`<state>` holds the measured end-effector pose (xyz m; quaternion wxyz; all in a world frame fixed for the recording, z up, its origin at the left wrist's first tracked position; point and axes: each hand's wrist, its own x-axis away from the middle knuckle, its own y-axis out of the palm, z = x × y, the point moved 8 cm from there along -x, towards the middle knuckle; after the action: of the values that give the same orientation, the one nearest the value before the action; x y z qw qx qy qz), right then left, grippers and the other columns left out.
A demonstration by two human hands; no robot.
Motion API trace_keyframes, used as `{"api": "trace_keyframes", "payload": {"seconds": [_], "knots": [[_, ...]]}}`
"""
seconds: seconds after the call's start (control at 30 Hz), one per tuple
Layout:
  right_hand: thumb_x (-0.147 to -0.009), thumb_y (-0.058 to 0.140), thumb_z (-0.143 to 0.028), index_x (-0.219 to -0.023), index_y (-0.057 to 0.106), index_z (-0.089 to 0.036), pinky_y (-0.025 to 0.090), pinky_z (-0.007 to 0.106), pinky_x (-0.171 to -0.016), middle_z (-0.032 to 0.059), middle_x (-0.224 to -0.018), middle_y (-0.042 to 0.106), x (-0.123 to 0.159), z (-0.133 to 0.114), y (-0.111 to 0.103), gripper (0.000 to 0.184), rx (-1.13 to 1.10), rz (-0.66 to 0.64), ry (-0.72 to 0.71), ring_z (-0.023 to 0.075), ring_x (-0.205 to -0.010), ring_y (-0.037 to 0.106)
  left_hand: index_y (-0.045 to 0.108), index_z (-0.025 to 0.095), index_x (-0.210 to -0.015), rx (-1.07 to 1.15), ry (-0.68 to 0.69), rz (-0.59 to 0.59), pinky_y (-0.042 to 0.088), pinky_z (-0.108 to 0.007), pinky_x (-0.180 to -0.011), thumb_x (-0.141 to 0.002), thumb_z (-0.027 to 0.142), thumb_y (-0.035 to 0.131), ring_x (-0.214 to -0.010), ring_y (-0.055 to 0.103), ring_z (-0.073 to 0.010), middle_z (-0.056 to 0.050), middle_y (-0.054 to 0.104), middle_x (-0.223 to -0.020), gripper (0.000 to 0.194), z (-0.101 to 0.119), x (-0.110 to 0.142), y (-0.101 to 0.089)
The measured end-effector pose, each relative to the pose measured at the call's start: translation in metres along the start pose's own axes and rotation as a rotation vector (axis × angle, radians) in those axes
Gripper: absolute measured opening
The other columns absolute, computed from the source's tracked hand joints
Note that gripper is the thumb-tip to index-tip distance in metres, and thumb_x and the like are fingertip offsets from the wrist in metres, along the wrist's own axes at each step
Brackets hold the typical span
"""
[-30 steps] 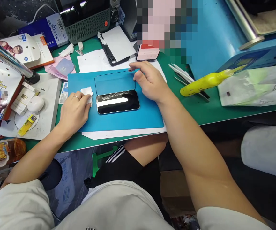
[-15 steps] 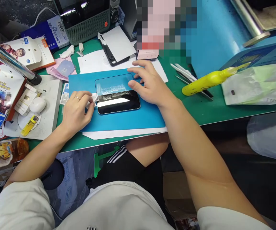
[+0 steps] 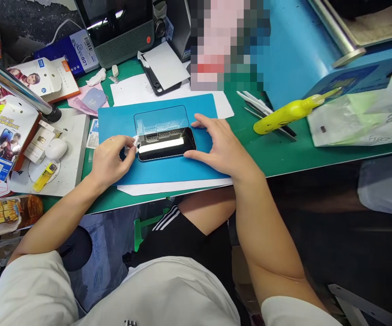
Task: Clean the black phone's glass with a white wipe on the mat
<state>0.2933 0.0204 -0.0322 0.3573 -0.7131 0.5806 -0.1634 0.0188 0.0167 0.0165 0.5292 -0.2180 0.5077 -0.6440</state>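
Note:
A phone with a glossy black screen lies flat on the blue mat, a bright light reflected across it. Over its upper edge and beyond it sits a clear screen protector with a thin black border. My left hand pinches a small crumpled white tissue at the left edge of the phone. On the right side, my right hand is open, thumb and fingers spread. Its thumb tip is by the phone's lower right corner, and its fingertips are near the protector's right edge.
Behind the mat, a white card lies on a dark phone case. A yellow bottle and a plastic bag are at the right. At the left stand boxes, a lighter and a metal lamp pole.
My right hand has moved down and right, from over the protector's upper right corner to the phone's right side, its fingers spreading wider. My left hand stays at the left edge with the tissue.

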Motion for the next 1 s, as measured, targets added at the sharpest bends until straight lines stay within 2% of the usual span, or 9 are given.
{"api": "trace_keyframes", "payload": {"seconds": [0.1, 0.2, 0.33, 0.53, 0.77, 0.9, 1.0], "knots": [[-0.083, 0.077, -0.073, -0.163, 0.044, -0.036, 0.043, 0.074, -0.119, 0.0122, -0.146, 0.067, -0.002, -0.002, 0.0, 0.094, 0.007, -0.026, -0.011, 0.0467, -0.142, 0.053, 0.068, 0.026, -0.096, 0.051, 0.031, 0.015, 0.062, -0.042, -0.091, -0.104, 0.036, 0.055, -0.104, 0.079, -0.0228, -0.005, 0.083, -0.117, 0.018, 0.004, -0.002, -0.003], [-0.083, 0.076, -0.074, -0.164, 0.042, -0.037, 0.043, 0.074, -0.119, 0.0111, -0.146, 0.067, -0.002, -0.003, -0.002, 0.095, -0.005, -0.04, -0.027, 0.0466, -0.142, 0.053, 0.074, 0.028, -0.099, 0.084, 0.093, -0.043, 0.062, -0.046, -0.103, -0.105, 0.042, 0.058, -0.116, 0.078, -0.024, -0.004, 0.083, -0.12, 0.022, 0.01, -0.002, 0.0], [-0.086, 0.073, -0.074, -0.164, 0.042, -0.037, 0.043, 0.073, -0.119, 0.0111, -0.145, 0.067, -0.002, -0.002, -0.001, 0.092, -0.012, -0.04, -0.031, 0.0456, -0.141, 0.054, 0.081, 0.026, -0.114, 0.064, 0.195, -0.121, 0.06, -0.05, -0.114, -0.104, 0.046, 0.061, -0.129, 0.074, -0.0283, -0.006, 0.081, -0.128, 0.031, 0.019, 0.0, 0.007], [-0.09, 0.07, -0.071, -0.164, 0.043, -0.031, 0.043, 0.069, -0.119, 0.0127, -0.146, 0.067, -0.003, 0.0, -0.002, 0.088, 0.01, -0.025, -0.054, 0.0436, -0.138, 0.055, 0.074, 0.02, -0.138, 0.033, 0.427, -0.265, 0.052, -0.054, -0.124, -0.106, 0.052, 0.059, -0.143, 0.064, -0.0306, -0.011, 0.07, -0.149, 0.048, 0.038, 0.01, 0.018], [-0.093, 0.067, -0.071, -0.165, 0.042, -0.031, 0.045, 0.067, -0.117, 0.013, -0.148, 0.067, -0.002, 0.0, -0.002, 0.085, 0.027, -0.045, -0.069, 0.0433, -0.138, 0.055, 0.06, 0.015, -0.155, -0.083, 0.341, -0.263, 0.044, -0.057, -0.129, -0.108, 0.052, 0.054, -0.155, 0.05, -0.0345, -0.015, 0.056, -0.163, 0.06, 0.027, 0.006, 0.02], [-0.094, 0.065, -0.073, -0.162, 0.046, -0.031, 0.045, 0.066, -0.118, 0.0132, -0.146, 0.067, -0.002, 0.0, -0.003, 0.083, 0.033, -0.03, -0.082, 0.043, -0.138, 0.056, 0.055, 0.02, -0.16, -0.007, 0.399, -0.331, 0.044, -0.056, -0.13, -0.108, 0.057, 0.054, -0.157, 0.049, -0.033, -0.013, 0.053, -0.166, 0.064, 0.031, 0.01, 0.023], [-0.094, 0.065, -0.073, -0.162, 0.047, -0.03, 0.045, 0.066, -0.118, 0.0133, -0.146, 0.067, -0.002, 0.0, -0.003, 0.082, 0.034, -0.033, -0.088, 0.0429, -0.137, 0.056, 0.051, 0.019, -0.162, 0.026, 0.446, -0.372, 0.039, -0.056, -0.132, -0.108, 0.059, 0.051, -0.159, 0.045, -0.0333, -0.014, 0.049, -0.168, 0.067, 0.035, 0.012, 0.026]]}}
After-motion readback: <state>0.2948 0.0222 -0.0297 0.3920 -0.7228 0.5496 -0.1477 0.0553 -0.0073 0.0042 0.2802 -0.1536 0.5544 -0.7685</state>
